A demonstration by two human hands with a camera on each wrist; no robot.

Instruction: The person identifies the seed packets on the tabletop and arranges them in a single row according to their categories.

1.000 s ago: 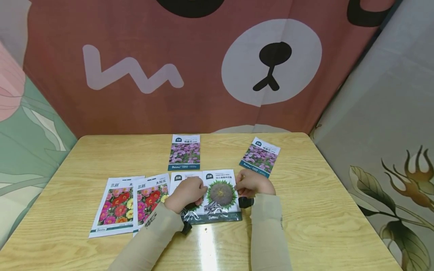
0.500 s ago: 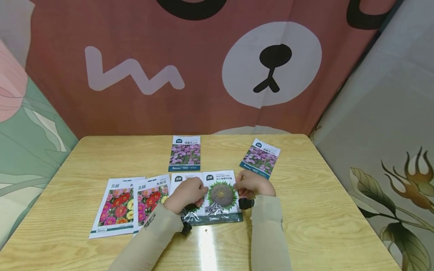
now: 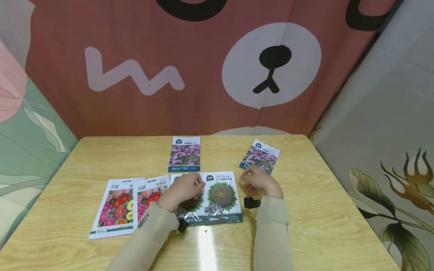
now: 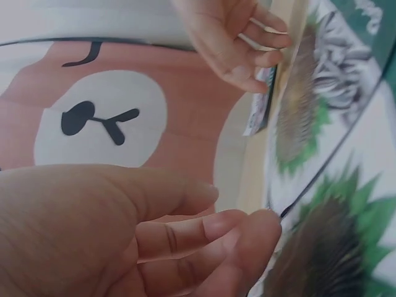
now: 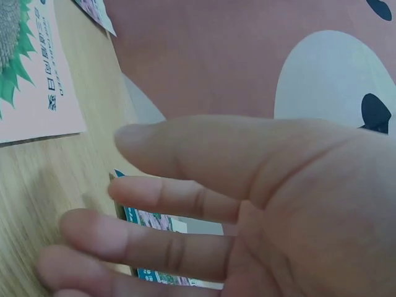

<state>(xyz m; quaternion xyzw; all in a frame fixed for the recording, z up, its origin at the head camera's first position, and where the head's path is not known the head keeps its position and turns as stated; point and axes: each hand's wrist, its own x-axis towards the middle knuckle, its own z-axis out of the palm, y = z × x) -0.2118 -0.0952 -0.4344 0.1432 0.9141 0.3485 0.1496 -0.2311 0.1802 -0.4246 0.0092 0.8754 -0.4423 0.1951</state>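
Observation:
Two sunflower seed packets lie side by side in the head view, the right one (image 3: 221, 195) fully visible and the left one (image 3: 190, 218) partly hidden under my left hand (image 3: 183, 190). That hand hovers over the left packet with its fingers loosely bent; the left wrist view shows nothing between thumb and fingers, the fingertips (image 4: 263, 226) close by the seam between the packets. My right hand (image 3: 259, 180) is just off the right packet's right edge. In the right wrist view its fingers (image 5: 148, 247) are spread and relaxed, holding nothing.
Two packets with red and pink flowers, one on the left (image 3: 116, 207) and one overlapping it (image 3: 149, 199), lie at the left. Behind are two purple-flower packets, one upright to the view (image 3: 184, 154) and one slanted (image 3: 261, 156). The wooden table (image 3: 322, 226) meets a printed curtain (image 3: 203, 116).
My right hand has let go of the right sunflower packet's edge and shifted right. My left hand has eased off the packets and drawn slightly left. The packets stay side by side.

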